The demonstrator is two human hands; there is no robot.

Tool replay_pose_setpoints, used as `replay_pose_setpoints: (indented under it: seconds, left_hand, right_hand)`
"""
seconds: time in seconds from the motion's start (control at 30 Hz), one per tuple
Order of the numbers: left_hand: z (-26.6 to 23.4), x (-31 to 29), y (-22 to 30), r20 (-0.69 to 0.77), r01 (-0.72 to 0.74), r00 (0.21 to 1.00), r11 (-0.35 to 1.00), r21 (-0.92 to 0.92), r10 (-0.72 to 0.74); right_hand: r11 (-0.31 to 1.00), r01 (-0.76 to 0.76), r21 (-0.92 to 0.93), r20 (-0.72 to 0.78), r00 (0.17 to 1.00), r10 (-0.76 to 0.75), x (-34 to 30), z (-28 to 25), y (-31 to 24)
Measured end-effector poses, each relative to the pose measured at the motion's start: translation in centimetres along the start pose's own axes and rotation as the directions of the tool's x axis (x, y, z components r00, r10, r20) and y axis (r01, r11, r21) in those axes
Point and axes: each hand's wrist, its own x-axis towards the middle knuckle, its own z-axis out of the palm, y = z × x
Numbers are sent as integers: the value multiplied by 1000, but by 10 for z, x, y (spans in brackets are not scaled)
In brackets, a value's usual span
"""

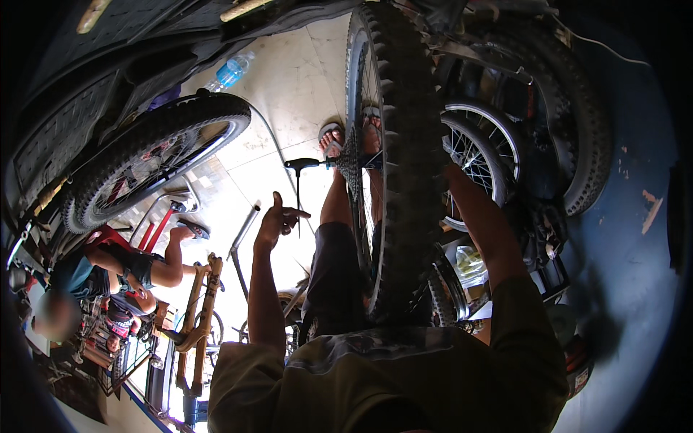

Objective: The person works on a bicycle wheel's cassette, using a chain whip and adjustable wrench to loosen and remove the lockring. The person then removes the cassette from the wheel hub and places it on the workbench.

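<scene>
A bicycle wheel (409,166) with a knobbly black tyre stands upright in front of me. Its rear cassette (349,166) faces left. At the axle end, a black-handled hex key (302,164) sits with its short end toward the hub and its long shaft hanging down. My left hand (278,220) is just below and left of that key, fingers apart, holding nothing and not touching the key. My right hand (452,175) reaches to the wheel's far right side; the tyre hides its fingers, so its grip does not show.
Another knobbly wheel (162,155) lies tilted at the left, near a plastic bottle (232,71). More wheels (476,155) lean at the right beside a blue wall (635,252). A golden suspension fork (196,325) stands lower left. A person (123,263) sits at the far left.
</scene>
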Motion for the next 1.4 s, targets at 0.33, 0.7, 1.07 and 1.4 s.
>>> replay_pose_setpoints:
  seconds: [0.33, 0.7, 1.07, 1.4]
  left_hand:
    - [-59, 186, 69, 30, 13, 1000, 984, -177, -8]
    - [6, -18, 4, 40, -21, 999, 1000, -6, 22]
    - [-35, 161, 122, -121, -307, 945, 951, -16, 303]
    - [-13, -6, 13, 47, 74, 997, 991, -114, -69]
  right_hand:
    - [991, 54, 122, -184, 982, -31, 15, 29, 24]
    - [997, -32, 73, 40, 999, 29, -14, -28, -13]
    - [984, 154, 94, -48, 987, -151, 14, 20, 19]
    - [976, 59, 208, 5, 998, -61, 14, 9, 7]
